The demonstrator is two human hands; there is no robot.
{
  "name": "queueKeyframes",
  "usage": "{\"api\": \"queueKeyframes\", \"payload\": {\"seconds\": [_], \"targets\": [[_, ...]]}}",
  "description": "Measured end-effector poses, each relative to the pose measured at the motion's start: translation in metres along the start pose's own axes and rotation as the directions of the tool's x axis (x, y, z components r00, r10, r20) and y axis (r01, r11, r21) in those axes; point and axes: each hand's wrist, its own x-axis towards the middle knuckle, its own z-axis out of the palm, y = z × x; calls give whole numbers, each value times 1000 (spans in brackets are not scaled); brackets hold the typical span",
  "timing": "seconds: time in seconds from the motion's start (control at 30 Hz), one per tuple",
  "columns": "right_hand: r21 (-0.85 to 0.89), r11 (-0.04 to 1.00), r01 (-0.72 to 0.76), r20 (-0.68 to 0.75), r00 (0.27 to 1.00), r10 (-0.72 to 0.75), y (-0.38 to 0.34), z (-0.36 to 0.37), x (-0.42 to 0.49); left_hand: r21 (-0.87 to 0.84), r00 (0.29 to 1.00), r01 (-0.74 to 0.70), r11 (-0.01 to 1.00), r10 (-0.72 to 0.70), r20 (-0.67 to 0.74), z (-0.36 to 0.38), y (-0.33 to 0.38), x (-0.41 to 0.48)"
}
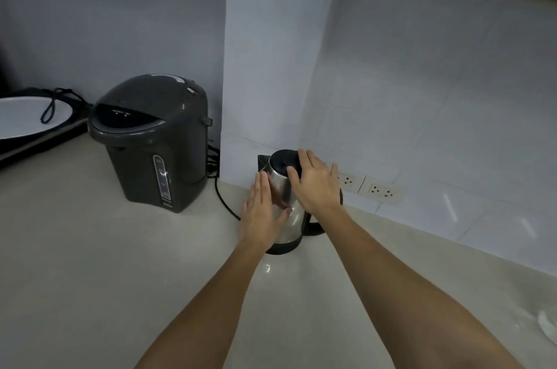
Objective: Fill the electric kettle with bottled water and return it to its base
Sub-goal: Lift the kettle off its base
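A steel electric kettle (283, 187) with a black lid (281, 162) stands on its black base (284, 248) on the counter, close to the wall corner. My left hand (260, 212) lies flat against the kettle's left side, fingers straight and together. My right hand (315, 181) rests over the top right of the kettle, fingers spread, with fingertips on the lid's edge. The kettle's handle (316, 228) shows dark behind my right wrist. No water bottle is in view.
A dark grey hot-water dispenser (153, 142) stands to the left, its black cord (224, 200) running along the counter toward the kettle. A white plate on a dark tray (27, 121) sits far left. Wall sockets (382, 190) are behind the kettle.
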Motion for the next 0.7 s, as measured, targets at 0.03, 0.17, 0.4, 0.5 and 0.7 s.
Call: {"api": "queueKeyframes", "payload": {"seconds": [0.03,0.17,0.4,0.5,0.7], "targets": [[-5,1000,-6,15,1000,6,-2,1,5,-8,1000,-4,1000,4,-4,1,-2,1],[-38,998,-49,20,999,50,-12,4,21,-8,1000,-22,1000,22,-20,3,-4,2],[-33,992,-121,-110,987,117,-23,7,29,-1,998,-33,999,32,-47,8,-8,3],[7,993,-117,-147,982,116,-26,7,26,-11,998,-36,999,36,-45,9,-9,3],[32,993,-112,-193,974,116,-27,14,28,3,999,-28,1000,28,-46,9,-9,2]]}}
